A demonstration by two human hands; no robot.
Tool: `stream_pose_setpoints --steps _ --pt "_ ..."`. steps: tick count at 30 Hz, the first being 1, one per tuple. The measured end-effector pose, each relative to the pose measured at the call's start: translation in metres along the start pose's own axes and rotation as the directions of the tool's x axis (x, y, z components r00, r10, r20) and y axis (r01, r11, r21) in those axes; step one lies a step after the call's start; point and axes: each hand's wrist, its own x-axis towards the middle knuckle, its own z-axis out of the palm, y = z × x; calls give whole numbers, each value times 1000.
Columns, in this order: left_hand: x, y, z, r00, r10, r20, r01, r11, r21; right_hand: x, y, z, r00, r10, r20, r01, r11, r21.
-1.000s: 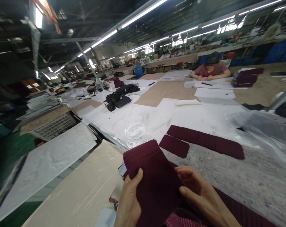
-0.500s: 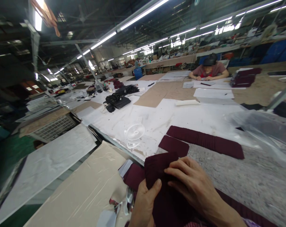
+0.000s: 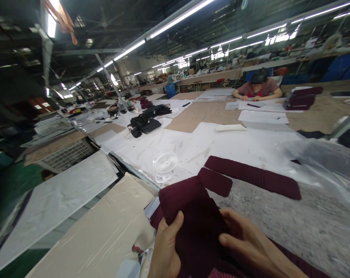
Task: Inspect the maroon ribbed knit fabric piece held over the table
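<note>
A stack of dark maroon fabric pieces (image 3: pixel 192 216) is held up between both hands at the near table edge. My left hand (image 3: pixel 166 245) grips its left side, thumb pressed on the front. Around the right side curls my right hand (image 3: pixel 244 239), its thumb on the face and the other fingers partly hidden behind. Beyond them on the table lie a short maroon piece (image 3: pixel 215 181) and a long maroon strip (image 3: pixel 253 173). More maroon fabric (image 3: pixel 156 218) with a pale sheet shows behind the left edge of the held stack.
A small white fan (image 3: pixel 165 164) stands near the table edge. Clear plastic sheeting (image 3: pixel 322 158) lies at right, black garments (image 3: pixel 146 121) farther back. A co-worker (image 3: pixel 259 87) leans over papers across the table, beside a maroon stack (image 3: pixel 299 98). A cream-covered surface (image 3: pixel 96 227) is at left.
The held fabric has turned broader towards me and shifted left. My right hand has moved from fingertips on its front to gripping its right side; my left hand has shifted slightly left.
</note>
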Motion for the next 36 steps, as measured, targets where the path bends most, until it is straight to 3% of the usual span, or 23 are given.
stream_pose_setpoints --steps 3,4,7,10,13,16,22,30,36 --pt "2 10 0 998 44 -43 -45 999 -18 -8 8 0 967 146 209 -186 964 188" --pt "2 11 1 998 51 -48 -51 999 -15 -10 9 -1 965 153 212 -196 961 197" --pt "-1 3 5 999 37 -33 -37 999 12 -11 6 -5 992 89 85 -101 984 148" --pt "-6 -9 10 999 12 40 -12 1000 17 -7 1 -10 989 71 -132 -77 996 -45" --pt "-9 -16 12 995 -11 103 10 1000 18 -1 2 -9 933 -68 -353 -16 974 -227" --pt "-10 -19 13 991 -24 132 23 1000 7 3 7 -2 879 -129 -458 56 984 -171" --pt "-12 -20 12 992 -42 122 43 999 -3 4 13 6 895 81 -438 -90 996 -1" --pt "-13 -19 11 985 -3 172 2 1000 2 3 14 11 888 162 -430 -91 979 181" --pt "-10 -21 9 985 12 170 -9 1000 -17 3 15 14 876 183 -446 -87 970 228"
